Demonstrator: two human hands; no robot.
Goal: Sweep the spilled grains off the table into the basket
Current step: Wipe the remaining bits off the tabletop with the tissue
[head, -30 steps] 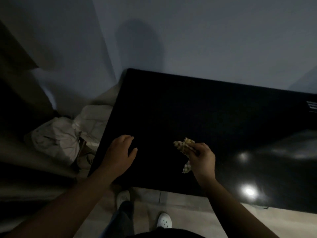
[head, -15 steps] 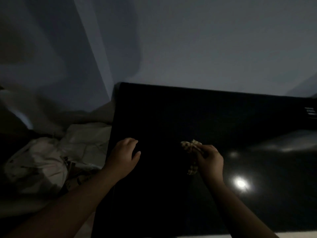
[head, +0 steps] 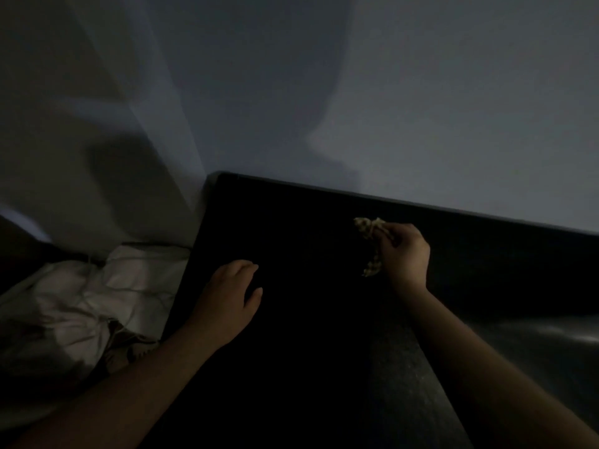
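Note:
The room is very dim. A glossy black table [head: 324,319] fills the lower middle of the view, its far edge against the wall. My right hand [head: 403,252] grips a small crumpled checked cloth [head: 369,241] above the far part of the table, near the back edge. My left hand [head: 228,294] rests on the table near its left edge with fingers loosely bent and nothing in it. Neither grains nor a basket can be made out in the dark.
A pale wall [head: 389,92] rises behind the table and meets another wall at the left corner. Crumpled white bags or cloth [head: 97,293] lie on the floor just left of the table's edge.
My right hand has carried the cloth forward toward the table's back edge. The view has moved closer over the table. My left hand stays near the left edge.

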